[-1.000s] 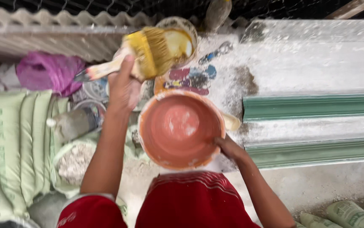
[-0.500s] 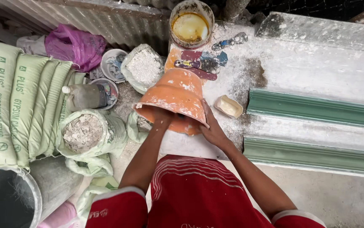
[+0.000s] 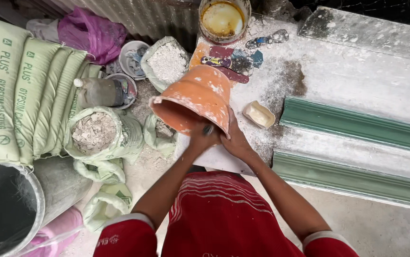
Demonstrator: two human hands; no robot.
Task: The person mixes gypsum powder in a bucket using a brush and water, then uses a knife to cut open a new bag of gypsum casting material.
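An orange plastic bowl point(image 3: 200, 97), spattered with white plaster, is tipped on its side at the left edge of the work slab point(image 3: 357, 71), with its mouth turned down and to the left. My left hand point(image 3: 199, 139) grips the bowl's near rim, and something small and dark shows between its fingers. Beside it, my right hand point(image 3: 236, 138) holds the same rim from the right. Both forearms reach up from my red shirt.
Left of the slab are stacked green sacks point(image 3: 19, 90), an open bag of white chunks point(image 3: 93, 133), an open bag of powder point(image 3: 167, 62), a grey bottle point(image 3: 98, 93) and a dark bucket point(image 3: 0, 209). A yellow-stained pot point(image 3: 224, 19), putty knives point(image 3: 228, 62), a pale block point(image 3: 258, 114) and green mouldings point(image 3: 357, 123) lie on the slab.
A second ago my left hand held a yellow brush above the upright bowl. The brush is gone from view, both hands hold the bowl, and it has tipped over to the left.
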